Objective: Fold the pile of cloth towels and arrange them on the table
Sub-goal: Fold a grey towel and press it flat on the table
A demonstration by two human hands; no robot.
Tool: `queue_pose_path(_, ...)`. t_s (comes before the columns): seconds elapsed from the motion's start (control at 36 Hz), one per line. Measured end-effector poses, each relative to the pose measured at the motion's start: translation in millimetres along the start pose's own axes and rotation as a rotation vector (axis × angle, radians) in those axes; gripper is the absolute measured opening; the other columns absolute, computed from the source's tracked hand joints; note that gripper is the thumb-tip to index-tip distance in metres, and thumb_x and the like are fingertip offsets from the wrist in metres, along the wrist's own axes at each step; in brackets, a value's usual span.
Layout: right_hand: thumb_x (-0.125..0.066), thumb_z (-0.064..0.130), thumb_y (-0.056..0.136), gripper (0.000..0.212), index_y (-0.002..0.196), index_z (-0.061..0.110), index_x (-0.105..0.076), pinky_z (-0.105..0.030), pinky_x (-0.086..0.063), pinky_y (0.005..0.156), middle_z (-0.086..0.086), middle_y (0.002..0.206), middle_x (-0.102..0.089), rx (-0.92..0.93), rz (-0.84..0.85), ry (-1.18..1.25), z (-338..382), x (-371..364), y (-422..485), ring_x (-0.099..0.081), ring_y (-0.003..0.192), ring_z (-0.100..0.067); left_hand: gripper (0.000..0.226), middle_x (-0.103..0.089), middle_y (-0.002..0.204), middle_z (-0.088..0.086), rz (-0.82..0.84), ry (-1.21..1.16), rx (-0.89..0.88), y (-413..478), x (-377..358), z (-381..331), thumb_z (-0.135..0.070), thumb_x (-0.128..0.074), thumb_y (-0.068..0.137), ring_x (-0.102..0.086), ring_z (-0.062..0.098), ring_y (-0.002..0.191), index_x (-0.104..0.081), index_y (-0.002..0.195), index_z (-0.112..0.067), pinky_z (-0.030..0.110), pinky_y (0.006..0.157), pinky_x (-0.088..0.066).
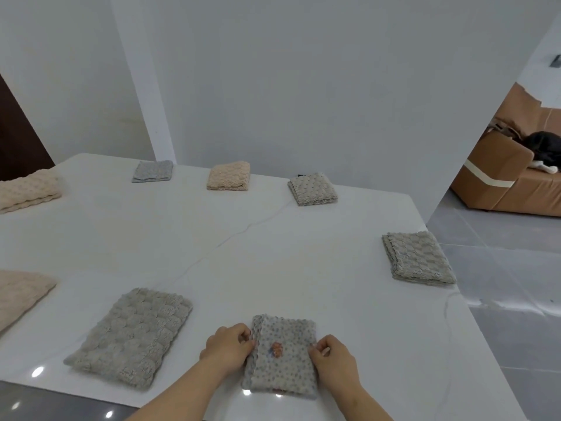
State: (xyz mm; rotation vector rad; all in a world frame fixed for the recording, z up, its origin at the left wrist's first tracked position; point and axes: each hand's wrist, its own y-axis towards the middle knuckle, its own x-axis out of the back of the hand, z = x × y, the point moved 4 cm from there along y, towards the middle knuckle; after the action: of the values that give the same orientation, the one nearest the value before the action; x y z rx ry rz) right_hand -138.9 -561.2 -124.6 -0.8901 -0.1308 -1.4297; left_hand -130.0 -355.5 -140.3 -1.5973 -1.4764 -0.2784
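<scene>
A folded grey dotted towel (pixel 283 369) with a small orange mark lies near the front edge of the white table (pixel 273 262). My left hand (pixel 226 347) pinches its left edge and my right hand (pixel 329 357) pinches its right edge. A larger grey folded towel (pixel 130 337) lies to its left. Other folded towels are spread around: grey ones at the right edge (pixel 417 258) and back right (pixel 312 189), a beige one (pixel 229 176) and a blue-grey one (pixel 152 171) at the back, beige ones at far left (pixel 28 189) and lower left (pixel 18 294).
The table's right edge drops to a grey tiled floor (pixel 501 284). A brown sofa (pixel 513 177) with a dark animal lying on it stands at the far right. A white wall (pixel 303 86) runs behind the table.
</scene>
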Motion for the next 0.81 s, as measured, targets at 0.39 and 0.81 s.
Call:
queue_pose_path(0.39,-0.049,0.025,0.088,0.009,0.081,0.018,-0.048,-0.026,-0.039,0.064,0.004,0.076,-0.057,-0.023,-0.025,0.047,0,-1,-7,-0.051,0.068,-0.011,0.007,-0.048,0.09,-0.005,-0.024,-0.038,-0.074,-1,2,4,-0.03,-0.052,0.089,-0.051,0.014,0.09,-0.046,0.085,-0.029,0.025,0.078,-0.044)
queue_pose_path(0.81,-0.045,0.021,0.091,0.008,0.098,0.025,-0.043,-0.02,-0.037,0.078,0.002,0.109,-0.053,0.114,-0.054,-0.213,9,27,6,-0.048,0.096,-0.011,0.021,-0.046,0.101,-0.005,-0.112,0.174,-0.424,0,11,-71,-0.022,-0.039,0.094,-0.047,0.012,0.091,-0.048,0.112,-0.023,0.023,0.076,-0.041)
